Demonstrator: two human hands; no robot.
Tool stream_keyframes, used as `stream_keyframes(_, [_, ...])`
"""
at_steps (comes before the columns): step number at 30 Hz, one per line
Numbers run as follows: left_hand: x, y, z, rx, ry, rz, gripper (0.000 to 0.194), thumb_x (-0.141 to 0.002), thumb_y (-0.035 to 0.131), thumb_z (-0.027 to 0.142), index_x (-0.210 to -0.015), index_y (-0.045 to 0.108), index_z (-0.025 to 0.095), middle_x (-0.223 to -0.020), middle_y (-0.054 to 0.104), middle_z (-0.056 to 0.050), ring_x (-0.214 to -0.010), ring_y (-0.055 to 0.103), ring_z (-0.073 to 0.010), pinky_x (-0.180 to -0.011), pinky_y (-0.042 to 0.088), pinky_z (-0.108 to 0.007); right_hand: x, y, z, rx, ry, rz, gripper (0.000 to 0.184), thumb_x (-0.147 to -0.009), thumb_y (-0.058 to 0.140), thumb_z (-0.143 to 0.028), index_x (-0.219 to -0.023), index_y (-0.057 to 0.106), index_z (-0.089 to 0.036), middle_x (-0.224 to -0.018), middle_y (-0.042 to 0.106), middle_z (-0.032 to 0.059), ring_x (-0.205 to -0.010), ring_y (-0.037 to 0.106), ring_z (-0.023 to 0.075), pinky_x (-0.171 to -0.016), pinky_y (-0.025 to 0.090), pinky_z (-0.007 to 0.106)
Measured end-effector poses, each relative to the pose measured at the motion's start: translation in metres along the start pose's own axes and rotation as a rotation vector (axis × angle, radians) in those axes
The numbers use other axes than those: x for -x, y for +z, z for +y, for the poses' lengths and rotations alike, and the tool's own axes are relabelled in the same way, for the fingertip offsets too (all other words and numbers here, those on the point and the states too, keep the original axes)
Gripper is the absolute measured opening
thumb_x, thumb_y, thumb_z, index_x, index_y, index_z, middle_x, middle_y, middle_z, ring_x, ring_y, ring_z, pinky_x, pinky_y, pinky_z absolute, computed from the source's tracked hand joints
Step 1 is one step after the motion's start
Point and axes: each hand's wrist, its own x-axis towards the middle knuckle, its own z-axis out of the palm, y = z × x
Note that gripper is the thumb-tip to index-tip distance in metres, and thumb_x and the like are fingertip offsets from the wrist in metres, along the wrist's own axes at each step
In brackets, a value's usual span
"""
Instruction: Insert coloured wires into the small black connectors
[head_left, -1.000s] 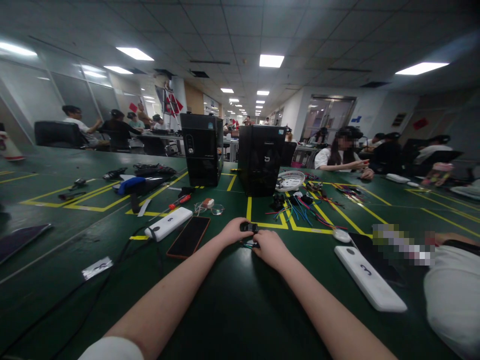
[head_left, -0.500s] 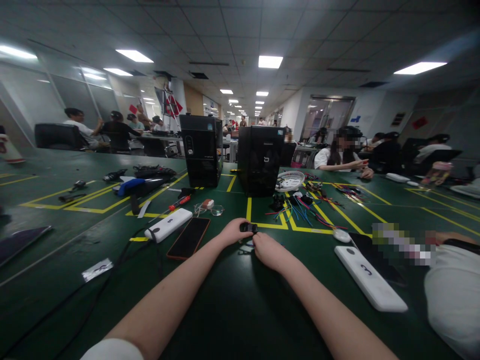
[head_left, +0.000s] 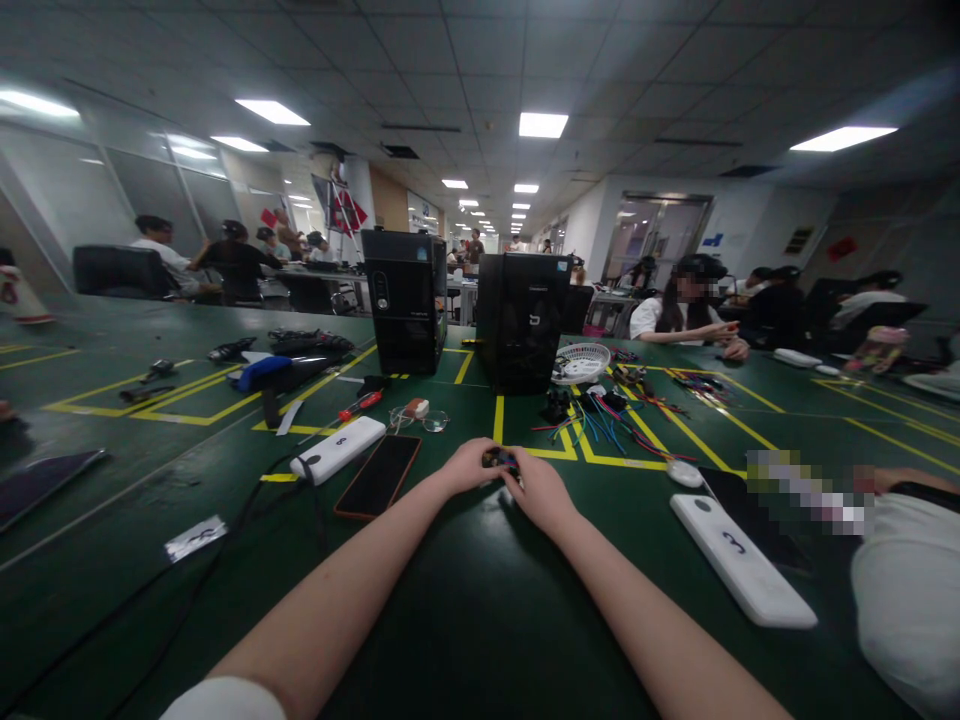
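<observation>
Both my hands meet over the green table (head_left: 480,600), just in front of two black computer cases. My left hand (head_left: 472,465) is closed, gripping a small black part (head_left: 498,458) with coloured bits on it between thumb and fingers. On the other side, my right hand (head_left: 540,490) is also closed on the same part, its fingertips near those of the left. Fingers cover much of the part, and its exact kind is too small to make out. A dark phone (head_left: 379,476) with an orange edge lies left of my left hand.
Behind my hands stand the left computer case (head_left: 405,300) and the right computer case (head_left: 523,320). Coloured wires (head_left: 592,415) and a white basket (head_left: 600,350) lie right. Left are glasses (head_left: 433,421), a red screwdriver (head_left: 360,405) and a white power bank (head_left: 339,449). A co-worker's sleeve (head_left: 904,590) is at right.
My right hand has shifted its grip, with fingers now reaching over the black part. The part has turned to show coloured bits, and the loose wires seen below it earlier are no longer visible.
</observation>
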Motion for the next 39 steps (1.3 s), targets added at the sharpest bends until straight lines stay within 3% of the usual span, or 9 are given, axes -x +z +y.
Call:
stream_keyframes(6, [-0.001,0.002,-0.002,-0.008,0.029,-0.029,0.051,-0.066,0.061,0.021,-0.116,0.053,0.013,-0.115,0.058,-0.011,-0.106,0.052,-0.0237,-0.094,0.038,-0.035,-0.001,0.006,0.003,0.143,0.088,-0.056,0.047,-0.086,0.04,-0.031,-0.13,0.036,-0.017,-0.096,0.064,0.011,-0.083,0.061,0.0206,-0.072,0.041,0.028])
stream_keyframes(10, [0.0,0.001,-0.002,0.022,-0.007,-0.047,0.064,-0.064,0.063,0.021,-0.125,0.045,0.015,-0.125,0.051,-0.011,-0.114,0.047,-0.0251,-0.099,0.034,-0.037,-0.002,0.006,0.004,0.208,0.102,-0.128,0.045,-0.085,0.041,-0.031,-0.129,0.038,-0.022,-0.091,0.065,0.0101,-0.08,0.062,0.021,-0.07,0.041,0.029])
stream_keyframes(14, [0.002,-0.001,0.002,0.053,-0.016,-0.045,0.061,-0.068,0.061,0.025,-0.126,0.044,0.017,-0.126,0.051,-0.01,-0.114,0.047,-0.0246,-0.099,0.034,-0.037,-0.003,0.002,0.012,0.244,0.151,-0.137,0.038,-0.084,0.042,-0.028,-0.122,0.043,-0.023,-0.089,0.065,0.0084,-0.08,0.062,0.0202,-0.069,0.041,0.028])
stream_keyframes(20, [0.004,-0.006,0.009,0.072,-0.023,-0.066,0.05,-0.073,0.057,0.029,-0.121,0.05,0.016,-0.123,0.054,-0.009,-0.113,0.048,-0.0226,-0.099,0.034,-0.035,0.0,-0.023,0.05,0.322,0.4,-0.167,0.025,-0.084,0.04,-0.025,-0.107,0.048,-0.019,-0.085,0.064,0.0108,-0.078,0.062,0.0225,-0.064,0.042,0.029])
stream_keyframes(27, [0.003,-0.009,0.013,0.052,-0.033,-0.099,0.045,-0.073,0.057,0.027,-0.118,0.053,0.018,-0.121,0.055,-0.008,-0.112,0.049,-0.0224,-0.099,0.034,-0.035,0.033,-0.056,0.094,0.354,0.615,-0.218,0.026,-0.079,0.048,-0.032,-0.099,0.049,-0.016,-0.09,0.063,0.0121,-0.083,0.061,0.0233,-0.064,0.042,0.029])
stream_keyframes(32, [0.004,-0.008,0.012,0.033,-0.025,-0.089,0.044,-0.074,0.057,0.028,-0.116,0.054,0.018,-0.119,0.056,-0.008,-0.111,0.05,-0.0225,-0.098,0.035,-0.034,0.042,-0.07,0.117,0.285,0.722,-0.266,0.029,-0.079,0.046,-0.038,-0.091,0.057,-0.014,-0.089,0.064,0.0132,-0.082,0.061,0.0225,-0.061,0.042,0.027])
stream_keyframes(39, [0.004,-0.007,0.009,0.007,0.014,-0.099,0.044,-0.075,0.056,0.03,-0.117,0.053,0.016,-0.119,0.055,-0.009,-0.111,0.049,-0.0231,-0.098,0.035,-0.035,0.044,-0.073,0.15,0.283,0.793,-0.313,0.035,-0.08,0.044,-0.035,-0.097,0.062,-0.009,-0.089,0.064,0.0166,-0.082,0.062,0.0227,-0.063,0.042,0.027])
